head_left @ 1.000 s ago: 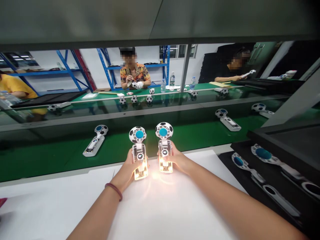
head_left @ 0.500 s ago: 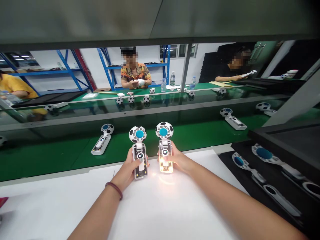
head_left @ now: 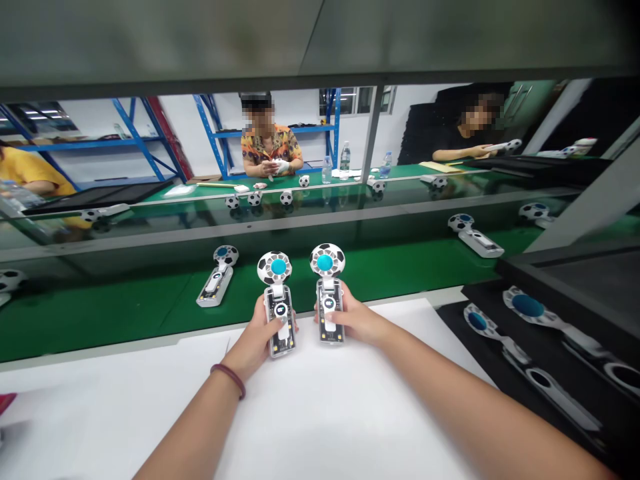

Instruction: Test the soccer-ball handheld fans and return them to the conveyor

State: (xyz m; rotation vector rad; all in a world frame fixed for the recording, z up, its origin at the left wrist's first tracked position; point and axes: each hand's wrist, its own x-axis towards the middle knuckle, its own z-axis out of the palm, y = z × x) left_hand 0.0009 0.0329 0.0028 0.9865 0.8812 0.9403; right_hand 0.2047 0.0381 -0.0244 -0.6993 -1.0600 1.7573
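My left hand (head_left: pixel 261 328) is wrapped round a handheld fan (head_left: pixel 280 319) with a clear body, a small round display and a black-and-white football-patterned head with a blue centre. Its thumb presses on the white strip below the display. A second fan (head_left: pixel 330 310) of the same kind is gripped in my right hand (head_left: pixel 357 319), with the thumb on its front. Both fans are upright side by side, heads away from me, above the white table surface (head_left: pixel 300 413). Neither body glows.
On the green conveyor belt (head_left: pixel 150 293) lie more such fans, one (head_left: pixel 216 277) to the left and one (head_left: pixel 475 235) to the right. A black tray (head_left: pixel 453 320) with fans stands at the right. Co-workers (head_left: pixel 273 143) sit across the line, near water bottles (head_left: pixel 345 160).
The warm light in the right-hand fan has gone out. Fans on the near belt have shifted right, while those on the far belt have shifted left. Both hands have barely moved.
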